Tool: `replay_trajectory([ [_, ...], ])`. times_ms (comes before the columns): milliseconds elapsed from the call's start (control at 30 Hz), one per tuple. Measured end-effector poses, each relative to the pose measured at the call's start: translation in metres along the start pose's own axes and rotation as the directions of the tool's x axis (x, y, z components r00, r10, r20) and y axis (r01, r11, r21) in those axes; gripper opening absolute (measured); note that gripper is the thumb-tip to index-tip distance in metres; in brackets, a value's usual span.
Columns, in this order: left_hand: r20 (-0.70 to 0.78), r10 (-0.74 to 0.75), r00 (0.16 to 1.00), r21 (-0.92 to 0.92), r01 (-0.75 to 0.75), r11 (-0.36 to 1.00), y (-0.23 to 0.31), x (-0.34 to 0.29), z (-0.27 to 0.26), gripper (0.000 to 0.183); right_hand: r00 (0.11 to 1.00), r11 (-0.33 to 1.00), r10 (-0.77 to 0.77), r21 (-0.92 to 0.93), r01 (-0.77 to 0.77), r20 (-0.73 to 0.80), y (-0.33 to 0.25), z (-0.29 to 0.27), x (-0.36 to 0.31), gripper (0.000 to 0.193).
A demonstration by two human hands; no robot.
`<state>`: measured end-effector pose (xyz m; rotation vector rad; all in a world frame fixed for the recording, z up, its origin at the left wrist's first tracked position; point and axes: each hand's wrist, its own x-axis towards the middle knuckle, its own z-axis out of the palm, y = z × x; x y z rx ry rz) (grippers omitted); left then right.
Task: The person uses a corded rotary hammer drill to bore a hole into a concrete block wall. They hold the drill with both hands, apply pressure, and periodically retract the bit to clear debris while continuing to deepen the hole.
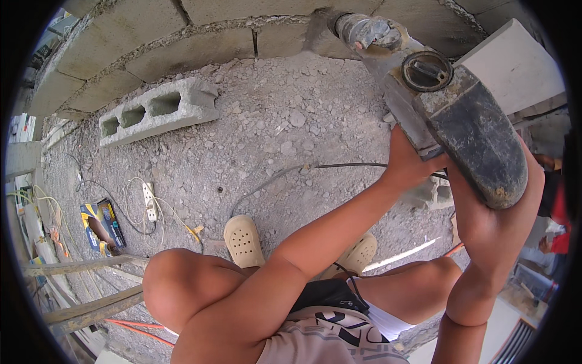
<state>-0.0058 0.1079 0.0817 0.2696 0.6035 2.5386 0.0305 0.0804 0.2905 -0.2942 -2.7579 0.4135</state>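
Note:
A heavy dark rotary hammer (479, 130), dusty and worn, with a round knob on its upper face, is held up at the right. Its front end, partly wrapped in something grey, reaches the hollow-block wall (206, 57); I cannot make out the bit's tip. My left hand (410, 159) is closed on the near left side of the tool, most of its fingers hidden beneath it. At the rear end, my right hand (533, 165) grips from behind and below the housing, which covers its fingers. A dark cord (351, 164) runs leftward over the gravel from beneath the tool.
A loose hollow concrete block (163, 112) lies near the wall. Left are a white power strip (150, 201), thin cables and an open blue-yellow box (101, 225). A pale panel (515, 67) leans at upper right. Someone in red (559, 242) is at the right edge.

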Motion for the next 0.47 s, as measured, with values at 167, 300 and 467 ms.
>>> replay_trajectory([
  [167, -0.079, 0.223, 0.972, 0.123, -0.212, 0.969, 0.016, 0.011, 0.022, 0.079, 0.996, 0.974, -0.055, -0.225, 0.038, -0.071, -0.007, 0.002, 0.007, 0.042],
  [300, -0.061, 0.306, 0.95, -0.001, -0.307, 0.952, 0.02, 0.021, 0.043, 0.075, 0.856, 0.597, -0.426, -0.619, 0.51, 0.294, -0.004, -0.033, 0.035, 0.028],
  [467, -0.012, 0.281, 0.96, 0.094, -0.278, 0.956, 0.021, 0.025, 0.03, 0.078, 0.993, 0.973, -0.037, -0.221, 0.063, 0.116, 0.008, -0.021, 0.034, 0.028],
])
